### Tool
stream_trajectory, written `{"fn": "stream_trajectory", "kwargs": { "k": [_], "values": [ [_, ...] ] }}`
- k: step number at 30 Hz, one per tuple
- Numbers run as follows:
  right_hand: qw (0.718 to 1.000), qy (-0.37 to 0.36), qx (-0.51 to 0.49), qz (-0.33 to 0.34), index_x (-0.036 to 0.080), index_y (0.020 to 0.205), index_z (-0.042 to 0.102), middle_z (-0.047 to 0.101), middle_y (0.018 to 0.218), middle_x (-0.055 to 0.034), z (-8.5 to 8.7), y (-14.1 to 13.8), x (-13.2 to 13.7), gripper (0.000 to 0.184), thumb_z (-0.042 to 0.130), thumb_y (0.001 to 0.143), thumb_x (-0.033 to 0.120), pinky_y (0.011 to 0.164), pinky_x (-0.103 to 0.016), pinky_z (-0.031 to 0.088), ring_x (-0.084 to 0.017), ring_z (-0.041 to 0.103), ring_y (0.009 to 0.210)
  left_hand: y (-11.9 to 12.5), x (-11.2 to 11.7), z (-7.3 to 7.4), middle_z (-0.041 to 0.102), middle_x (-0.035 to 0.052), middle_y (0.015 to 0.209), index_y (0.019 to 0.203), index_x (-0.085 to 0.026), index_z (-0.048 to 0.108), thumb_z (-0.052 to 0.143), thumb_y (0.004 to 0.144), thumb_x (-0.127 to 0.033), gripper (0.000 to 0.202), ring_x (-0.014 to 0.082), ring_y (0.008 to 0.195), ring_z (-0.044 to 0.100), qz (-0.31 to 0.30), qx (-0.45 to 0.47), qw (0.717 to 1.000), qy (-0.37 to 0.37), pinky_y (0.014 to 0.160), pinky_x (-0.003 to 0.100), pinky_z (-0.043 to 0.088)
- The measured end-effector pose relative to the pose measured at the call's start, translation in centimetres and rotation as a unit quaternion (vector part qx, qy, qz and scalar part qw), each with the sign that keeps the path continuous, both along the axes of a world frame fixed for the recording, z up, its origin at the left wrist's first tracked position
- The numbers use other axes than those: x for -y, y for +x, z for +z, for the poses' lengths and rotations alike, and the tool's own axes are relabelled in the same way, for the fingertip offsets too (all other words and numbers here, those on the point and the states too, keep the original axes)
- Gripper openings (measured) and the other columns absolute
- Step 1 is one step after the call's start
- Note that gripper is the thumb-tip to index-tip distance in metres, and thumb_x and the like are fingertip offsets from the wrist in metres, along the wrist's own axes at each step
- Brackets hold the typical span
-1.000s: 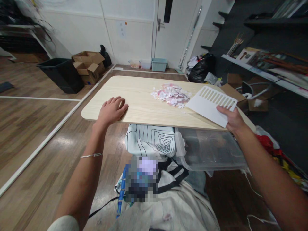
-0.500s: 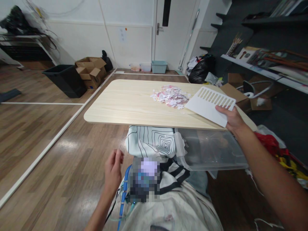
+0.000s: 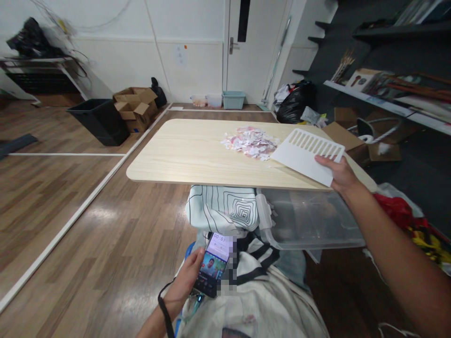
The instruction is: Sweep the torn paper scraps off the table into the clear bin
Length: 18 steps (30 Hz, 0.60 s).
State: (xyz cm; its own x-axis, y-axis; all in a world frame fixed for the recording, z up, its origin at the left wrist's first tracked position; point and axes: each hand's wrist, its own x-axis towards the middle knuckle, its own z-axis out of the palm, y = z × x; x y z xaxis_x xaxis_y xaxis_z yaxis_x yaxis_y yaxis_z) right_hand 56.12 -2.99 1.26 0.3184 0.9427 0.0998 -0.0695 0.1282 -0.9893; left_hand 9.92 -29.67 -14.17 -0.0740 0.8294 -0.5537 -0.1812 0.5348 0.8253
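Note:
My right hand [image 3: 341,174] grips a flat white plastic scraper [image 3: 303,157] with a row of slots along its far side, thumb on top. The scraper tilts over the right part of the table, its left corner at the edge of a heap of small white and pinkish paper scraps [image 3: 252,142]. Low in front of my body, my left hand [image 3: 192,268] is closed at the left edge of a smartphone [image 3: 214,263] with a lit screen. Its thumb lies along the phone's side, and the other fingers are hidden beneath. A dark strap loops round the left wrist.
The pale wooden table [image 3: 176,159] has rounded corners. Below its front edge are a patterned white cloth [image 3: 221,206] and a clear plastic bin [image 3: 313,220]. A black bin [image 3: 100,123] and cardboard boxes [image 3: 136,105] stand left; dark shelves [image 3: 387,105] line the right.
My left hand has moved right and inward from beside the phone and taken hold of it. The right hand and scraper have stayed in place.

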Motion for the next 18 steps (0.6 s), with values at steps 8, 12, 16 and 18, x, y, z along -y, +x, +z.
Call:
{"fn": "stream_trajectory", "kwargs": {
  "k": [8, 12, 16, 18],
  "values": [
    [1.000, -0.011, -0.010, 0.002, 0.027, 0.098, 0.085, 0.094, 0.099, -0.0015, 0.5, -0.7, 0.5, 0.054, 0.112, 0.051, 0.019, 0.078, -0.030, 0.073, -0.023, 0.085, 0.084, 2.7, 2.0, 3.0, 0.092, 0.0132, 0.100, 0.105, -0.021, 0.092, 0.101, 0.065, -0.099, 0.089, 0.0378, 0.100, 0.089, 0.077, 0.098, 0.991, -0.045, 0.094, 0.046, 0.069],
    [1.000, -0.013, -0.007, 0.003, 0.027, 0.100, 0.086, 0.094, 0.101, -0.0009, 0.4, -0.7, 0.5, 0.055, 0.111, 0.051, 0.020, 0.080, -0.030, 0.072, -0.023, 0.086, 0.086, 3.6, 2.1, 3.7, 0.089, 0.0091, 0.092, 0.098, -0.021, 0.089, 0.108, 0.054, -0.094, 0.088, 0.0328, 0.089, 0.086, 0.142, 0.103, 0.984, -0.044, 0.080, 0.039, 0.064],
    [1.000, -0.018, -0.003, -0.007, 0.027, 0.102, 0.085, 0.093, 0.102, -0.0019, 0.4, -0.6, 0.5, 0.055, 0.111, 0.053, 0.021, 0.088, -0.035, 0.073, -0.026, 0.087, 0.091, 3.6, 1.5, 2.5, 0.085, 0.0059, 0.086, 0.085, -0.022, 0.083, 0.111, 0.052, -0.089, 0.080, 0.0273, 0.081, 0.079, 0.155, 0.098, 0.983, -0.020, 0.075, 0.036, 0.061],
    [1.000, -0.019, 0.003, -0.008, 0.027, 0.103, 0.084, 0.092, 0.100, -0.0030, 0.4, -0.6, 0.6, 0.056, 0.112, 0.054, 0.022, 0.092, -0.039, 0.073, -0.029, 0.087, 0.092, 3.5, 1.0, 1.5, 0.086, 0.0069, 0.086, 0.085, -0.023, 0.084, 0.109, 0.051, -0.090, 0.079, 0.0313, 0.084, 0.082, 0.138, 0.085, 0.986, -0.023, 0.079, 0.039, 0.065]
  ]
}}
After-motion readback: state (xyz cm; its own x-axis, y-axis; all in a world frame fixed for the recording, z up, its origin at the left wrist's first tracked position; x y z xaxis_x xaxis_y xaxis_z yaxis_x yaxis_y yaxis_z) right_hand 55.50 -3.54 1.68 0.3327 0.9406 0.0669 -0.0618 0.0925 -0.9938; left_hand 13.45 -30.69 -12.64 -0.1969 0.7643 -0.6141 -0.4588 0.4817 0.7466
